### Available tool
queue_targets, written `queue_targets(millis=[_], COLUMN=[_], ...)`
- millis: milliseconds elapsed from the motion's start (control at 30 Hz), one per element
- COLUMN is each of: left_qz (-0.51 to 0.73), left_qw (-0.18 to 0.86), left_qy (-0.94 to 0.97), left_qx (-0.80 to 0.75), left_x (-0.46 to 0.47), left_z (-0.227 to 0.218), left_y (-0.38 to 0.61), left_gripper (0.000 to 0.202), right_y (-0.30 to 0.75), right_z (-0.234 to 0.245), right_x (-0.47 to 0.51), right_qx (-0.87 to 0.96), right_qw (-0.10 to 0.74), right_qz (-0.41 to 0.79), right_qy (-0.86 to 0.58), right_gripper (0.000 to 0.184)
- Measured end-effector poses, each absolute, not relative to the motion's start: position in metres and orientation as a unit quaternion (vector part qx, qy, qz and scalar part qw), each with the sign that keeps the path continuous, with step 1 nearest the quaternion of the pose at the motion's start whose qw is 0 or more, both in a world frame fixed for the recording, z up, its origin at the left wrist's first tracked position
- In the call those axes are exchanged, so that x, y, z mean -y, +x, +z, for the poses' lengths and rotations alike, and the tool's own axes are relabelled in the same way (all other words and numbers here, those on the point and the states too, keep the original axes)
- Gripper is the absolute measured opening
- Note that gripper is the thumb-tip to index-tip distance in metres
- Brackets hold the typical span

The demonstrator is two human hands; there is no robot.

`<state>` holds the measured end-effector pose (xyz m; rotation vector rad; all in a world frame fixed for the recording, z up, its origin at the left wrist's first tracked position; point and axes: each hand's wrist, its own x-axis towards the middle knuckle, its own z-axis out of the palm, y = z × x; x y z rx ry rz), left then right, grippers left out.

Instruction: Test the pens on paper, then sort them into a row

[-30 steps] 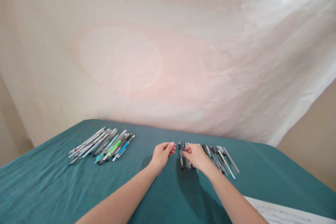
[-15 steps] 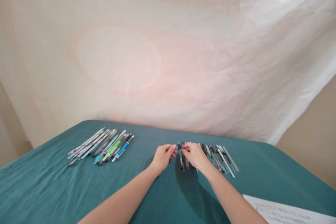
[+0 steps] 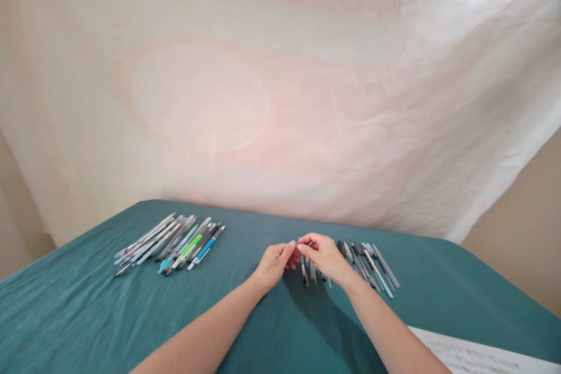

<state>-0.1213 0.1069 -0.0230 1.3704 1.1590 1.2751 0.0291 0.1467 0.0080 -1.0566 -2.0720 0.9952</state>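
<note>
My left hand (image 3: 272, 264) is closed in a pinch, palm turned inward, above the middle of the table. My right hand (image 3: 322, 254) is closed too, its thumb and forefinger meeting the left fingertips. Whatever sits between the fingertips is too small and hidden to name. Beneath my right hand lie a few dark and clear pens (image 3: 312, 273), partly covered by the fingers. Just to the right, a row of black, grey and white pens (image 3: 368, 266) lies side by side on the cloth.
A larger bunch of pens (image 3: 175, 245), with green, teal and blue ones among them, lies on the left. A printed white sheet (image 3: 477, 356) rests at the front right. Green cloth (image 3: 96, 315) covers the table; a pale hanging sheet (image 3: 280, 99) stands behind.
My right hand has moved slightly left and up from over the pens, and its fingertips now meet those of my left hand. The left hand has barely shifted.
</note>
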Motion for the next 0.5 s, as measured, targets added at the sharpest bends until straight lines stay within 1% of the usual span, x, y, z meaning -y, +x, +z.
queue_targets(millis=[100, 167, 233, 333, 500], left_qz=[0.525, 0.532, 0.537, 0.535, 0.53], left_qw=[0.486, 0.499, 0.5, 0.496, 0.498], left_qy=[0.523, 0.508, 0.504, 0.511, 0.518], left_qx=[-0.463, -0.458, -0.456, -0.455, -0.45], left_x=[-0.108, -0.109, -0.108, -0.108, -0.108], left_z=[-0.024, -0.023, -0.023, -0.023, -0.025], left_y=[-0.123, -0.124, -0.125, -0.126, -0.127], left_gripper=[0.054, 0.055, 0.054, 0.055, 0.056], right_y=[0.036, 0.04, 0.042, 0.043, 0.041], right_z=[0.006, 0.002, -0.003, -0.01, -0.012], right_x=[-0.154, -0.159, -0.162, -0.161, -0.159], right_qx=[0.797, 0.804, 0.808, 0.818, 0.831], right_qw=[0.3, 0.293, 0.271, 0.244, 0.231], right_qz=[0.282, 0.205, 0.153, 0.118, 0.096], right_qy=[-0.441, -0.476, -0.501, -0.508, -0.496], right_gripper=[0.021, 0.017, 0.013, 0.014, 0.02])
